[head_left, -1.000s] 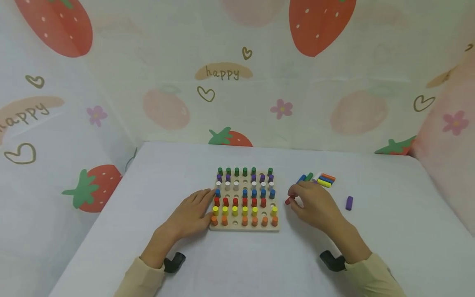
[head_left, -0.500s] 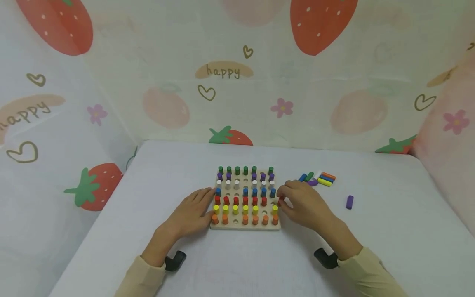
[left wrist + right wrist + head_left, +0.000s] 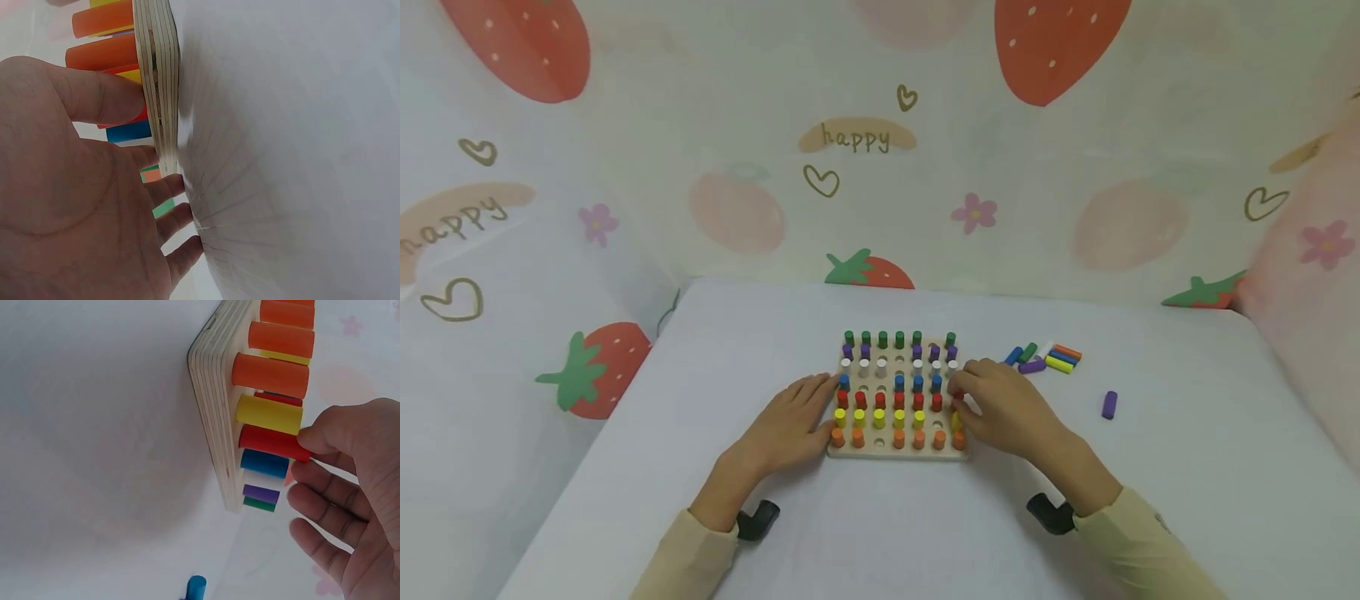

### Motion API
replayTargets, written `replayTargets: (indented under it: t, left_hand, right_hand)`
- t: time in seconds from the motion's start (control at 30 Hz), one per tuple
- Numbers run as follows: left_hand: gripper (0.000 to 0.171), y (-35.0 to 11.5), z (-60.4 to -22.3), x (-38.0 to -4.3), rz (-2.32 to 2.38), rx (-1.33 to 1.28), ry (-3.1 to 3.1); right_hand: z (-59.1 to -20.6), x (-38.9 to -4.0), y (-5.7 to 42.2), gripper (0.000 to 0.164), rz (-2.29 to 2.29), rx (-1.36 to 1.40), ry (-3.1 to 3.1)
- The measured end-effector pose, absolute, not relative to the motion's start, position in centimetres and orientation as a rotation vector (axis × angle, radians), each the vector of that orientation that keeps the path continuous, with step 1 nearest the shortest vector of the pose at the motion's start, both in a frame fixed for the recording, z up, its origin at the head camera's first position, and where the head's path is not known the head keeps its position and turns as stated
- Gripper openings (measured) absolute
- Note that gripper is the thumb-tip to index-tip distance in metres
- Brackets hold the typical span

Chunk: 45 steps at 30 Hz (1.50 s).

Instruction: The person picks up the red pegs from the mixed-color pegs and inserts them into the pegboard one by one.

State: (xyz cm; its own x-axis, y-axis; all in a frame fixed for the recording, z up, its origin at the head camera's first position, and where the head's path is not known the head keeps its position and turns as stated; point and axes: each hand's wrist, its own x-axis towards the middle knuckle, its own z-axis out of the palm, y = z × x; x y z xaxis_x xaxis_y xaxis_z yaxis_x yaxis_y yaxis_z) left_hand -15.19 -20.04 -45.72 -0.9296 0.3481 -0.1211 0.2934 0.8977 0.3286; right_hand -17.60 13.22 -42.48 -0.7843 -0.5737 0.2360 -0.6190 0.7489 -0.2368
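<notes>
A wooden pegboard [image 3: 897, 455] lies flat on the table, with rows of green, purple, white, blue, red, yellow and orange pegs standing in it. My left hand [image 3: 786, 423] rests at its left edge; in the left wrist view the thumb touches the edge and the fingers are extended. At the board's right side, my right hand [image 3: 1011, 408] pinches the top of a red peg [image 3: 272, 442] between thumb and index finger. That peg stands at the right end of the red row, its base at the board. A yellow peg [image 3: 269, 414] and a blue peg [image 3: 265, 464] flank it.
Loose pegs lie to the right of the board, among them a yellow peg [image 3: 1060, 364] and a purple peg [image 3: 1032, 367]. Another purple peg [image 3: 1109, 405] lies apart, farther right. Bare holes show among the rows. A strawberry-print sheet [image 3: 880, 208] hangs behind the white table [image 3: 880, 525].
My right hand has carried the red peg leftward from beside the board to the right end of the red row. The left hand has stayed at the board's left edge.
</notes>
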Motion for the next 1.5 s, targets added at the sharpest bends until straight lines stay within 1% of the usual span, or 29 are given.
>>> replayTargets:
  t: [0.2,0.67,1.17,1.3,1.5]
  left_hand:
    - [0.07,-19.9,-45.7,-15.7,0.447,0.49,2.89]
    - [0.07,-20.1,-45.8,-15.7,0.452,0.507,2.891]
    - [0.07,-20.1,-45.7,-15.4,0.458,0.488,2.878]
    - [0.07,-20.1,-45.8,-15.4,0.465,0.489,2.877]
    - [0.069,-20.2,-45.8,-15.5,0.472,0.498,2.881]
  right_hand:
    - [-42.2,-17.8,13.3,0.012,0.48,0.946,-2.817]
    - [-42.3,-17.9,13.0,0.01,0.481,0.929,-2.828]
    - [-43.3,-17.7,13.0,0.013,0.514,0.886,-2.862]
    - [-43.5,-17.5,13.1,0.016,0.517,0.865,-2.851]
    - [-43.8,-16.9,13.7,0.021,0.559,0.761,-2.828]
